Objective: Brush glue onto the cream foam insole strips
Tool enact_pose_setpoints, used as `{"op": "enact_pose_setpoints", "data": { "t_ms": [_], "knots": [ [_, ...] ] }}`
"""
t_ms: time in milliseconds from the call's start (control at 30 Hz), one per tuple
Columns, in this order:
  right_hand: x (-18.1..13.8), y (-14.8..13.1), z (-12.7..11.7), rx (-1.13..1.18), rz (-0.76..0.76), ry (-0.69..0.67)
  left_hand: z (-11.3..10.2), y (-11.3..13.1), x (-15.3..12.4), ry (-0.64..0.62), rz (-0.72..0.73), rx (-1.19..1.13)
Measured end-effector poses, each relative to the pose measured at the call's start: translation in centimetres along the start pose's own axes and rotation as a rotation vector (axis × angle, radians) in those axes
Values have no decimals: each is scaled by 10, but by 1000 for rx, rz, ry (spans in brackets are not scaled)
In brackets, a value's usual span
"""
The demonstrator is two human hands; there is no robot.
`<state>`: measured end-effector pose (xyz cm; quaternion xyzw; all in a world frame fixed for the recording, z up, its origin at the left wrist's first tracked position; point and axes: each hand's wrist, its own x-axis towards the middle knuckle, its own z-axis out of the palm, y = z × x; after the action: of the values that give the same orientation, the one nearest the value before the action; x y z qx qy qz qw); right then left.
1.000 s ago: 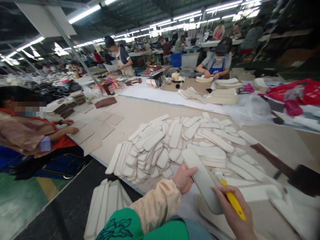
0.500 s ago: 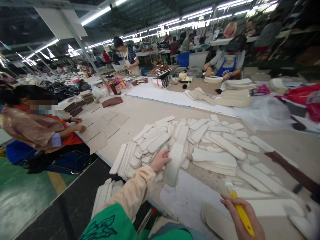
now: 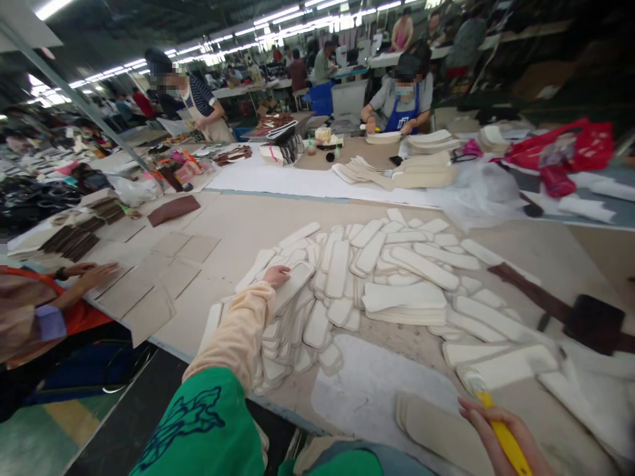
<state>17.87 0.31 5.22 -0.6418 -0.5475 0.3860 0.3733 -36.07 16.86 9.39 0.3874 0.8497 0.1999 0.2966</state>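
My left hand (image 3: pixel 276 275) reaches out over a large pile of white oblong pads (image 3: pixel 357 277) and rests on one pad (image 3: pixel 294 284) at the pile's left side, fingers bent onto it. My right hand (image 3: pixel 501 443) is at the bottom right, closed round a yellow-handled brush (image 3: pixel 496 423) whose bristles point up and left. Below the brush lies a small stack of beige pads (image 3: pixel 436 430) on a white sheet (image 3: pixel 377 390).
A co-worker's hands (image 3: pixel 94 272) rest on tan cardboard sheets (image 3: pixel 163 277) at the left. A dark brown strip and black block (image 3: pixel 590 320) lie at the right. Further pad stacks (image 3: pixel 421 173), red bags (image 3: pixel 560 149) and other workers fill the far tables.
My left hand carried a pad from in front of me out to the left side of the pile and set it down there. The brush hand has dropped lower in view.
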Motion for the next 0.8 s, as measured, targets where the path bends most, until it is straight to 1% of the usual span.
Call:
{"op": "enact_pose_setpoints", "data": {
  "t_ms": [100, 167, 200, 233, 267, 300, 333, 400, 433, 500, 533, 600, 700, 800],
  "knots": [
    [-6, 3, -12, -26, 21, 60, 6, 5, 4, 33, 38, 157],
    [-11, 2, -21, -31, 33, 126, 20, 7, -5, 60, 92, 238],
    [-14, 3, -26, -7, 41, 170, 31, 7, -13, 66, 143, 267],
    [-17, 5, -30, 33, 50, 198, 46, 6, -25, 63, 217, 285],
    [-21, 7, -34, 76, 66, 226, 63, 5, -42, 47, 338, 295],
    [-25, 10, -38, 117, 87, 252, 83, 4, -62, -10, 469, 281],
    [-30, 13, -41, 152, 114, 270, 105, 2, -86, -92, 592, 241],
    [-42, 19, -44, 194, 172, 274, 150, 0, -139, -277, 774, 134],
    [-48, 21, -44, 206, 193, 255, 172, 0, -166, -361, 838, 87],
    [-58, 24, -43, 223, 224, 168, 211, 2, -210, -493, 912, 26],
    [-62, 25, -42, 231, 233, 122, 227, 5, -227, -536, 930, 8],
    [-68, 27, -39, 241, 247, 39, 250, 10, -249, -595, 948, -4],
    [-68, 27, -32, 235, 241, -68, 269, 17, -261, -631, 945, 2],
    [-64, 24, -24, 221, 214, -176, 275, 19, -265, -630, 916, 31]
  ]
}}
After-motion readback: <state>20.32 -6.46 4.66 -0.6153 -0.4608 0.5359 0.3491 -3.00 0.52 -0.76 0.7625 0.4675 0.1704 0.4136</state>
